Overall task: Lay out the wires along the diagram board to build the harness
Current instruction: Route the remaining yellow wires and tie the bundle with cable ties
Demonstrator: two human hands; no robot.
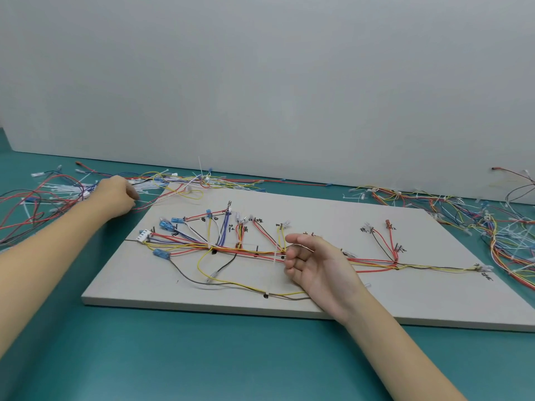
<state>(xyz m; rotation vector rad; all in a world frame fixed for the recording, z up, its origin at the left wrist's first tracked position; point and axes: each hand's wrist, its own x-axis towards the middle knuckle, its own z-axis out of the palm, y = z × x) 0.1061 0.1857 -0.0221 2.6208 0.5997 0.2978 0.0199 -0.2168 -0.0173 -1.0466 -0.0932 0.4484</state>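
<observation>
While L hand (114, 195) reaches loose wires (43, 195), R hand (315, 266) hovers, fingers relaxed.

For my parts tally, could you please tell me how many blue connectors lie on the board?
4, all at the grey board's left end: blue plastic connectors at. Wires may hide others.

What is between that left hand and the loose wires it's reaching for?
Nothing visible. The left hand is already at the loose wire pile on the green table, beside the diagram board's far left corner. Whether its fingers hold a wire cannot be told.
</observation>
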